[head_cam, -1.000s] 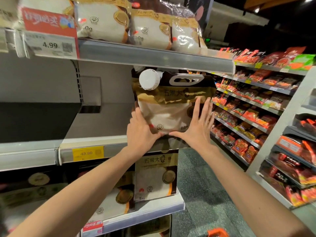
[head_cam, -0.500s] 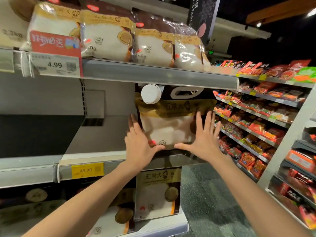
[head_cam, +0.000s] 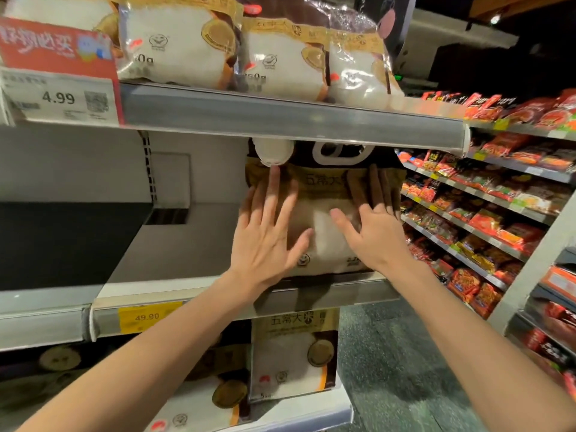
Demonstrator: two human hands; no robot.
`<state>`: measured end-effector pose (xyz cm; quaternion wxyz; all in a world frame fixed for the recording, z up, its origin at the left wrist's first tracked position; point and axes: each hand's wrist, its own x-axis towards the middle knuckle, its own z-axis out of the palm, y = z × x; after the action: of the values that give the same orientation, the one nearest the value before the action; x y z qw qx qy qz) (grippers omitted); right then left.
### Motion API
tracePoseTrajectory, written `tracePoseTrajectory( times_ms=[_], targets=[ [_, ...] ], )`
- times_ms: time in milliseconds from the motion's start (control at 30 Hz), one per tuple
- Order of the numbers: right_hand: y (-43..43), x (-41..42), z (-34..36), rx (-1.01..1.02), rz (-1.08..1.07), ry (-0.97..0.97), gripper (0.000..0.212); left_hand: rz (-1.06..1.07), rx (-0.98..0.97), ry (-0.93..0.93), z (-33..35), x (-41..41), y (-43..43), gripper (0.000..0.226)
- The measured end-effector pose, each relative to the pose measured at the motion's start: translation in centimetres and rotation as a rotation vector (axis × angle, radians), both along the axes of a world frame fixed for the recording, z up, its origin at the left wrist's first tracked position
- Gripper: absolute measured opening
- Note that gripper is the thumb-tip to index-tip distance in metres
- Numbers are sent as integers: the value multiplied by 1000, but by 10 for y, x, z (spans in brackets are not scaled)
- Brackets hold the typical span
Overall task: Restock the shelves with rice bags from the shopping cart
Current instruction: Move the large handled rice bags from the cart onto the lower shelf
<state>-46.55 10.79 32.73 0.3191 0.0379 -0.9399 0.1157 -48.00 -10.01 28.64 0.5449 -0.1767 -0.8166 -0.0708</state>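
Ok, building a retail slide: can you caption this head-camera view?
Left hand and right hand press flat against an upright rice bag on the middle shelf.

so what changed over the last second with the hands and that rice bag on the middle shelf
Both hands slid up the front of the rice bag: the left hand and right hand went from its lower edge to mid-height, palms flat, fingers spread. Neither grips it. The bag stayed upright on the middle shelf.

Grey metal middle shelf [head_cam: 174, 285]: one white-and-brown rice bag with white screw cap [head_cam: 324, 232] stands upright at its right end, near the front edge. Grey metal upper shelf [head_cam: 280, 116]: row of small clear-and-gold rice packets [head_cam: 184, 48] along its front edge.
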Motion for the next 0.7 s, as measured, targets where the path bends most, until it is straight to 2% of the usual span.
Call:
tracePoseTrajectory(
  times_ms=[100,167,233,300,400,467,600,700],
  targets=[
    [0,-4,-3,-35,-33,-137,64,11,-28,-37,1,-6,1,79],
    [-1,-13,0,-58,-66,-256,72,25,-36,-56,5,-13,1,80],
    [-1,-26,3,-76,11,-214,78,36,-42,-101,11,-19,2,80],
    [-2,-30,7,-56,140,-94,66,45,-53,-160,17,-21,2,80],
    [0,-14,3,-74,47,-229,62,29,-46,-236,20,-12,-3,78],
    [3,-1,-3,-38,13,-281,67,47,-47,-265,24,-8,-9,73],
    [18,8,-22,82,55,-195,91,16,-106,-273,28,3,-7,65],
    [24,6,-33,83,62,-147,90,2,-180,-228,21,1,1,65]
  ],
)
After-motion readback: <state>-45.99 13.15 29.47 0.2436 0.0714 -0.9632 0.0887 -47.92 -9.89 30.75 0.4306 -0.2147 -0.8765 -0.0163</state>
